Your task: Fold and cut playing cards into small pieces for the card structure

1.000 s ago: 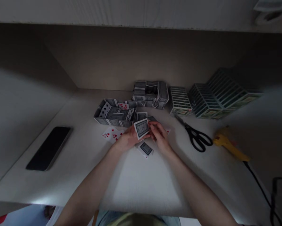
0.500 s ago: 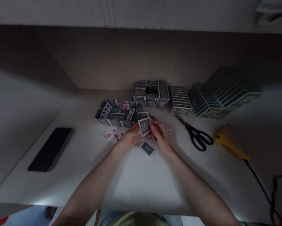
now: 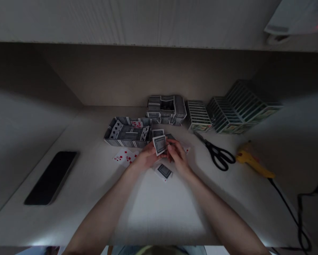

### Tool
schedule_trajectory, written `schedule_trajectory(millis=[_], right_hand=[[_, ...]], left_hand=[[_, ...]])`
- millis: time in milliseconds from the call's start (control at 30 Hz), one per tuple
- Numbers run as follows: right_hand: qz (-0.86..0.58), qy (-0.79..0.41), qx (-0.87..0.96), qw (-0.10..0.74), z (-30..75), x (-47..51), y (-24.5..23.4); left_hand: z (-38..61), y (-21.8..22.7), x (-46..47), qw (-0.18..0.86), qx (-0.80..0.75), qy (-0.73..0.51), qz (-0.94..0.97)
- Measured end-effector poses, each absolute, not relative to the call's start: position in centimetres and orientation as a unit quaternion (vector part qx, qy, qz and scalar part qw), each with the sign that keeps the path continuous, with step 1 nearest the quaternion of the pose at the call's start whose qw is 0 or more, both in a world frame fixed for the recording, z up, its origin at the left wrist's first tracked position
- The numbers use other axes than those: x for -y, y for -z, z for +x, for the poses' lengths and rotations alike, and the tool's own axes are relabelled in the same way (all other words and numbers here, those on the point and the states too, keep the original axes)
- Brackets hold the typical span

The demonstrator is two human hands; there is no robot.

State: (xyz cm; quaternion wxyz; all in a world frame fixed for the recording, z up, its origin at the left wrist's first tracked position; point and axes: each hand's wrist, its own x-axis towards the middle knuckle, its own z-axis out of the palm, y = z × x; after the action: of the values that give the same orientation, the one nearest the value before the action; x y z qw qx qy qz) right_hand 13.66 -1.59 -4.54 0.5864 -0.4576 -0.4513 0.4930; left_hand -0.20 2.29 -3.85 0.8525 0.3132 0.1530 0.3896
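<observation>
Above the middle of the desk, a playing card (image 3: 160,145) is held back side up in my left hand (image 3: 146,156), its fingers closed on the card's lower left part. My right hand (image 3: 177,153), fingers bent together, pinches near the card's right edge; whether a second card sits in its grip is hidden. Just below the hands lies a small card pile (image 3: 164,171), blue backs up. Face-up diamond cards (image 3: 123,157) are spread left of my left hand. Another card (image 3: 158,132) lies partly hidden behind the held one.
An open box built of cards (image 3: 129,142) stands behind the hands, left of a folded-card model (image 3: 166,109). Several card stacks (image 3: 198,115) line the back right. Black scissors (image 3: 217,153) and a yellow glue gun (image 3: 254,163) with a cord lie right. A phone (image 3: 51,177) rests left.
The head view has shifted, so the scene sits slightly lower and further left. Both hands stay at the same card, with the right fingers slightly moved along its edge.
</observation>
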Motion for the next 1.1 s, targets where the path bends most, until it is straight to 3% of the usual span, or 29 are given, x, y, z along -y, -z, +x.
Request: schedule_trajectory(millis=[200, 633, 1100], right_hand=[[-0.463, -0.450, 0.444, 0.621, 13.6, 1.7, 4.1], [-0.457, -0.445, 0.468, 0.612, 14.7, 0.9, 4.6], [-0.491, -0.523, 0.366, 0.593, 14.5, 0.9, 3.3]], left_hand=[[0.4, 3.9, -2.4, 0.813, -0.194, -0.423, 0.350], [0.8, 4.3, -2.3, 0.682, -0.292, -0.470, 0.478], [1.3, 4.6, -1.9, 0.647, -0.378, -0.474, 0.462]])
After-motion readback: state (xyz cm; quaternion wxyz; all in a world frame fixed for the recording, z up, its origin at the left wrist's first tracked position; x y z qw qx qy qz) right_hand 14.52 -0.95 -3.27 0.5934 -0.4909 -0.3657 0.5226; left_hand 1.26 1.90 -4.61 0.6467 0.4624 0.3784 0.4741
